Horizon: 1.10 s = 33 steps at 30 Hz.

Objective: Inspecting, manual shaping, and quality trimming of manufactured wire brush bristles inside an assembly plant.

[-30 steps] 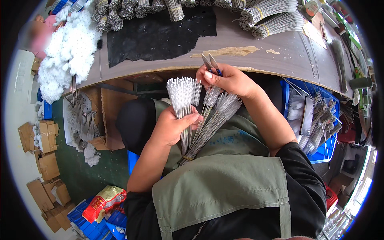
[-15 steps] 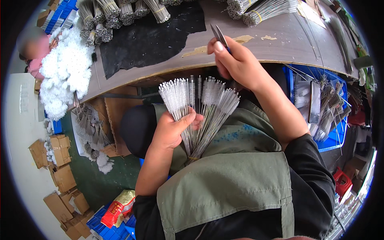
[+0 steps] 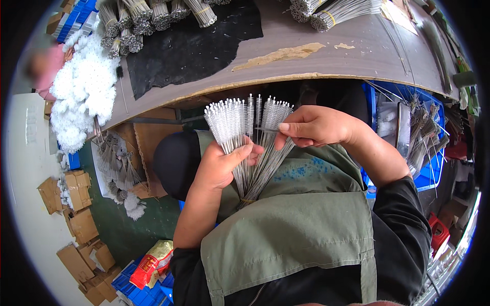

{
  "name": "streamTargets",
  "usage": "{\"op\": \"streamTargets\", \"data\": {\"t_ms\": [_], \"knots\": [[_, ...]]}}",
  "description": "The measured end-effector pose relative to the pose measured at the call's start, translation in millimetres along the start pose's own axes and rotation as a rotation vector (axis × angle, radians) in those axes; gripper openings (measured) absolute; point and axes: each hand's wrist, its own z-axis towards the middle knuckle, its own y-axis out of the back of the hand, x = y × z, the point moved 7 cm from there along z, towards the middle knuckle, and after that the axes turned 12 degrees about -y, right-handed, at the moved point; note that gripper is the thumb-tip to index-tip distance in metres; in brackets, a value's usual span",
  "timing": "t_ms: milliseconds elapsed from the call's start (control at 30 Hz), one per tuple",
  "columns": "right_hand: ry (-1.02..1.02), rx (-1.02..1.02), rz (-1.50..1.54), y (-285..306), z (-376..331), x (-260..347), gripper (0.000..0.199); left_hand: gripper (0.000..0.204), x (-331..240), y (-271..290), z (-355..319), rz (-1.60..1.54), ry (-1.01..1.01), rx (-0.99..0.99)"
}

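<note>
Fanned out over my lap is a bundle of thin wire-handled tube brushes [image 3: 223,120], white bristle ends up, a yellow band round the lower wires. My left hand [image 3: 220,162] is closed round the wires just below the bristles. Between its part of the fan and the right part, a few brushes stand apart. My right hand [image 3: 319,126] pinches dark metal tweezers [image 3: 265,129], whose tips lie among the brushes at the gap. Most of the tweezers is hidden by the fingers. A green apron [image 3: 291,234] lies under the bundle.
Ahead is a curved-looking table [image 3: 301,66] with a black sheet [image 3: 189,56] and banded wire bundles [image 3: 347,14]. White brushes [image 3: 84,86] pile up at left, near a person in pink [image 3: 48,76]. At right stands a blue crate [image 3: 434,166]; cardboard boxes [image 3: 81,224] lie lower left.
My right hand has come down from near the table edge to the brushes, bringing the tweezers' tips in among them. My left hand keeps its hold, almost unmoved.
</note>
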Motion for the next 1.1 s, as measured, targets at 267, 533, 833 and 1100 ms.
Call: {"op": "streamTargets", "data": {"t_ms": [267,533,833,1100], "knots": [[-0.028,-0.041,-0.069,-1,6,6,0.042,0.016,-2,-2,-1,-0.013,0.007,-0.029],[-0.007,-0.051,-0.073,2,8,3,0.044,0.014,-1,-3,0,-0.019,0.012,-0.034],[0.042,-0.069,-0.093,2,8,5,0.042,0.014,-2,-2,1,0.001,-0.012,-0.001],[0.7,-0.316,-0.003,43,-13,55,0.046,0.015,-3,-7,1,-0.047,-0.008,0.055]]}}
